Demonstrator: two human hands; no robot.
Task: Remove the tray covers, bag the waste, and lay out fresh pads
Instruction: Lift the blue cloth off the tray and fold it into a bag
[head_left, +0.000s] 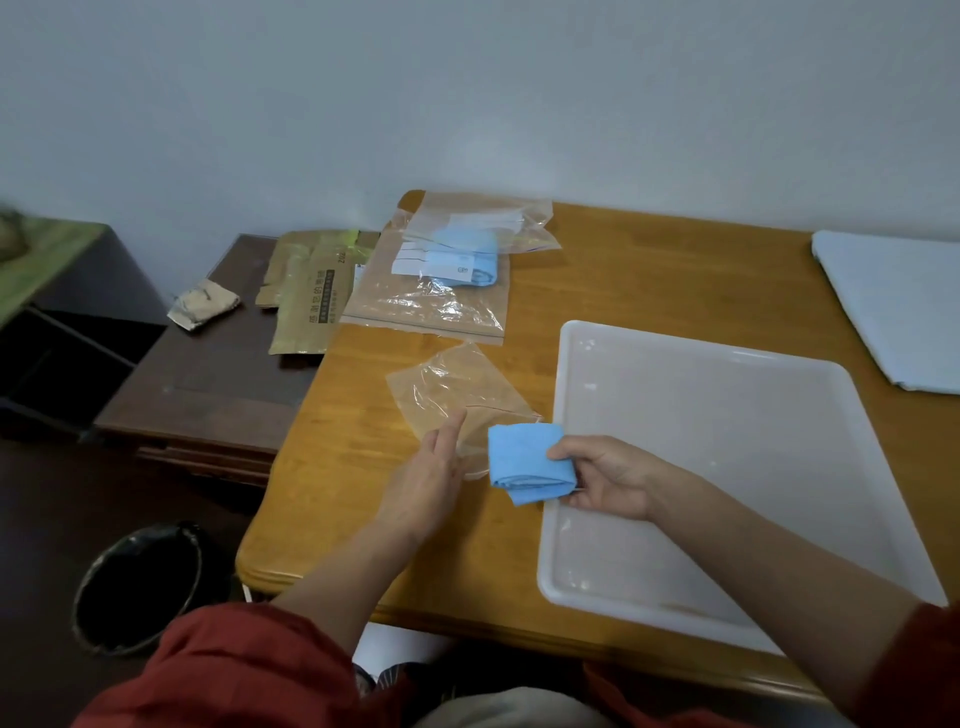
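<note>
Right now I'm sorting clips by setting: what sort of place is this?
Probably a room in a home: a wooden table against a plain wall, a dark wooden cabinet beside it, and a black bin on the floor.

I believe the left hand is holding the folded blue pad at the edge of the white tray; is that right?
No: the head view shows the right hand holding the folded blue pad at the edge of the white tray.
</note>
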